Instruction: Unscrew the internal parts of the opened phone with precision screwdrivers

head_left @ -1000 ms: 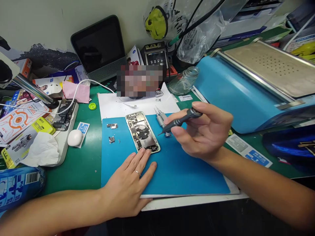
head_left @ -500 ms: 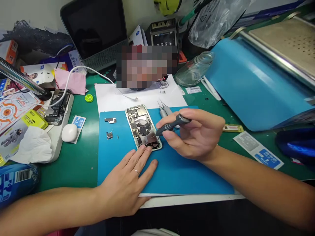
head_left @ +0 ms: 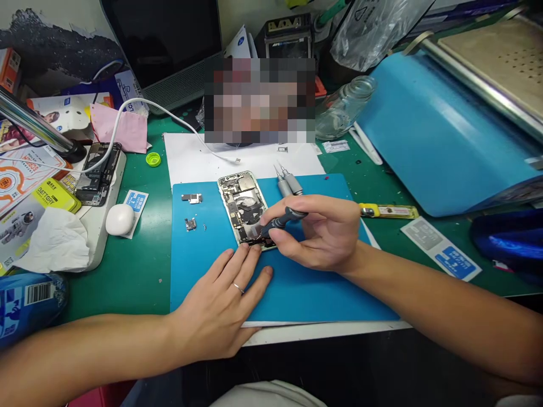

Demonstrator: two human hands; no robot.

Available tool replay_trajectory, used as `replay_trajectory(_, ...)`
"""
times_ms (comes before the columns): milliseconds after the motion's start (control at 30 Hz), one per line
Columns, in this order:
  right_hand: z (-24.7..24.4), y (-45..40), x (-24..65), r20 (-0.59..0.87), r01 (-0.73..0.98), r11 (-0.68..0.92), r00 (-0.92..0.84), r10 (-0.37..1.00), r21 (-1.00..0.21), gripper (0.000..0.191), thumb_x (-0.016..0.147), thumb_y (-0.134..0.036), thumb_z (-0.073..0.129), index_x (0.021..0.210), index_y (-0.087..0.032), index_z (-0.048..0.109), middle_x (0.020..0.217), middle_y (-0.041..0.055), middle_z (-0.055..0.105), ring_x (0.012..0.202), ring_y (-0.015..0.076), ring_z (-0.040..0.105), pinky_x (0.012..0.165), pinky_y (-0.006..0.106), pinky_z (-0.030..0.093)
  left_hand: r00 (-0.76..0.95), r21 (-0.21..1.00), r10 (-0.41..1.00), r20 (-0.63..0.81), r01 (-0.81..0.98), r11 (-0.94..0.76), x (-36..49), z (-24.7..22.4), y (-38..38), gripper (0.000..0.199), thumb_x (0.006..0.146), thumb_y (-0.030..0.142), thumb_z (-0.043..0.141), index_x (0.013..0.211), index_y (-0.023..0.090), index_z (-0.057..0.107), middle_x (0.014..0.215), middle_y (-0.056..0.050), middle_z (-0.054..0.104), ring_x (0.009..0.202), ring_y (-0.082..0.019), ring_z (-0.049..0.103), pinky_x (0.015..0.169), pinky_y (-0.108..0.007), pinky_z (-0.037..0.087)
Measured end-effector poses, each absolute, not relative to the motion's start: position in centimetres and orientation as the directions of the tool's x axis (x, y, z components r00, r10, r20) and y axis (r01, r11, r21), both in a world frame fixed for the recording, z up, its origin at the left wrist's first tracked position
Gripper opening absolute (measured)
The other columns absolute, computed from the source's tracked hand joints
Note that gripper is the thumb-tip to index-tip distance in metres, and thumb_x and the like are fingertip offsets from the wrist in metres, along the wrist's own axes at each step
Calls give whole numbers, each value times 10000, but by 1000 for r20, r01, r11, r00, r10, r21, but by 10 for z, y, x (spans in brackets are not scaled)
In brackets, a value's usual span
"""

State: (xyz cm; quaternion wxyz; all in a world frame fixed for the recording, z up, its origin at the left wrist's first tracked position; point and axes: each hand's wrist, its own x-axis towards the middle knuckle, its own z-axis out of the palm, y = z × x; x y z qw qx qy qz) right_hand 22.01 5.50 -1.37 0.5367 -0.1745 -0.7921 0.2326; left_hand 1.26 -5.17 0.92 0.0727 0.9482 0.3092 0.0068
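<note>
An opened smartphone point(head_left: 248, 210) lies on the blue mat point(head_left: 203, 282), its inner parts exposed. My left hand point(head_left: 233, 294) rests flat with fingers spread, fingertips touching the phone's lower edge. Between thumb and fingers, my right hand point(head_left: 322, 229) grips a dark screwdriver point(head_left: 282, 221). Its tip points down at the lower part of the phone, and whether it touches a screw is too small to see. Left of the phone are a small metal part point(head_left: 192, 198) and another small component point(head_left: 190, 224). Two grey screwdrivers point(head_left: 288, 182) lie just beyond my right hand.
A white cable point(head_left: 169, 116) arches over the back left to white paper. On the left are a second opened phone point(head_left: 97, 178) and a white earbud case point(head_left: 120, 219). To the right lie a yellow cutter point(head_left: 388, 211), a glass jar point(head_left: 345, 107) and a blue-covered machine point(head_left: 419, 135).
My right hand has moved slightly left and lower over the phone, bringing the screwdriver tip nearer its bottom end. My left hand stays at the phone's edge. The view has shifted a little.
</note>
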Motion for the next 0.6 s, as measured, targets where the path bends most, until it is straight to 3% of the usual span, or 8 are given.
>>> replay_trajectory(167, -15, 54, 221, 751, 47, 829, -396, 528, -558, 576, 814, -78, 663, 1322, -303, 508, 854, 16, 726, 694, 195, 714, 591, 343, 632, 810, 168, 585, -42, 583, -795, 12, 9, -52, 767, 969, 533, 479, 1528, 43, 291, 1613, -291, 220, 1515, -419, 197, 1220, -514, 107)
replay_trajectory(433, -14, 55, 221, 779, 16, 858, -410, 474, -513, 690, 808, -34, 660, 1408, -302, 450, 882, 29, 718, 701, 186, 714, 588, 326, 635, 809, 175, 586, -50, 585, -792, 12, 9, -52, 772, 965, 540, 488, 1526, 50, 283, 1621, -284, 201, 1521, -412, 182, 1223, -512, 110)
replay_trajectory(600, -14, 55, 221, 767, 30, 850, -416, 489, -526, 607, 824, -56, 658, 1355, -282, 470, 885, 15, 711, 707, 160, 702, 609, 297, 630, 810, 181, 585, -40, 582, -793, 12, 7, -53, 802, 944, 527, 532, 1522, 36, 272, 1615, -297, 203, 1518, -427, 175, 1225, -509, 127)
